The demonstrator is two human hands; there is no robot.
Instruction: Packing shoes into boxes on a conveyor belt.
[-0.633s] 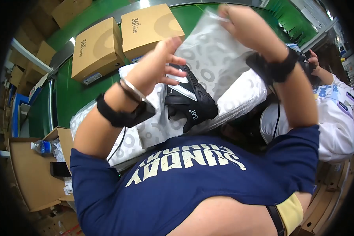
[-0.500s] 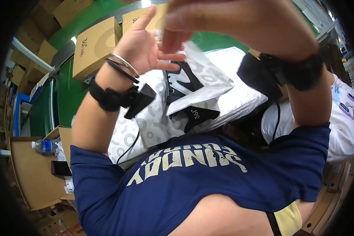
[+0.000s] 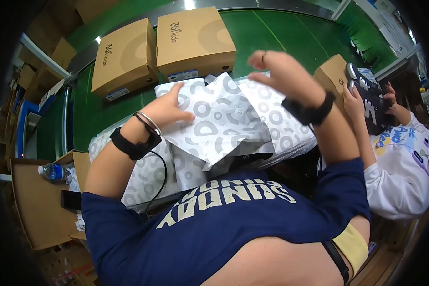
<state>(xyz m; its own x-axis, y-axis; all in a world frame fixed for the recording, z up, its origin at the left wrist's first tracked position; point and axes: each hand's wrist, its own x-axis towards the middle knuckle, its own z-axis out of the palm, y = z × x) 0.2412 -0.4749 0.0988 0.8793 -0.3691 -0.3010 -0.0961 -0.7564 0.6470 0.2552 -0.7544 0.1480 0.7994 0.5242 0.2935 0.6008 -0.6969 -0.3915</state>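
A sheet of white wrapping paper [image 3: 214,112] with grey ring patterns lies loosely folded over a dark item in front of me. Only a black edge [image 3: 250,160] of that item peeks out at the near side; the paper hides the rest. My left hand [image 3: 169,108] rests at the paper's left edge, thumb and fingers apart, gripping nothing. Raised above the right part of the paper, my right hand [image 3: 283,74] is empty with its fingers apart. Beneath lies a plastic-covered stack of the same patterned paper [image 3: 291,121].
Two brown shoe boxes [image 3: 124,59] stand beyond the paper on a green conveyor belt [image 3: 271,35]. At right, a co-worker's hands hold black shoes [image 3: 374,107] by another brown box [image 3: 332,76]. An open carton [image 3: 35,209] at left has a water bottle [image 3: 52,171] beside it.
The paper now covers the black shoe with white markings that showed earlier. My right hand has dropped lower and moved right; my left hand has come down to the paper.
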